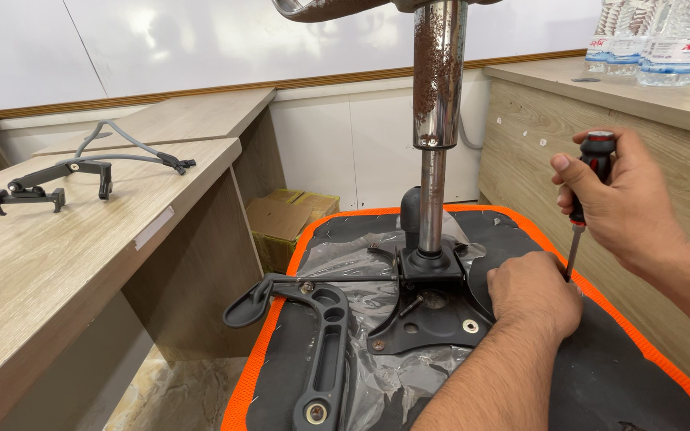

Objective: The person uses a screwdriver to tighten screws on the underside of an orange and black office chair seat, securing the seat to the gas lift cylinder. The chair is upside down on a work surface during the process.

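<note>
An office chair lies upside down; its black seat underside with an orange rim [285, 263] faces up, partly under clear plastic wrap. A black metal mechanism plate [433, 315] is bolted to it, and a rusty chrome gas cylinder [438, 96] rises from its middle. My right hand [620, 203] grips a screwdriver [584, 187] with a red and black handle, held upright, tip down beside the plate's right side. My left hand [533, 291] rests closed on the plate's right edge, next to the screwdriver shaft. A black plastic armrest bracket [325, 343] lies bolted to the left.
A wooden desk [57, 263] at left carries loose black and grey chair parts [57, 179]. A cardboard box [281, 223] stands on the floor behind the chair. A wooden counter at right holds several plastic water bottles [652, 40]. White wall panels run behind.
</note>
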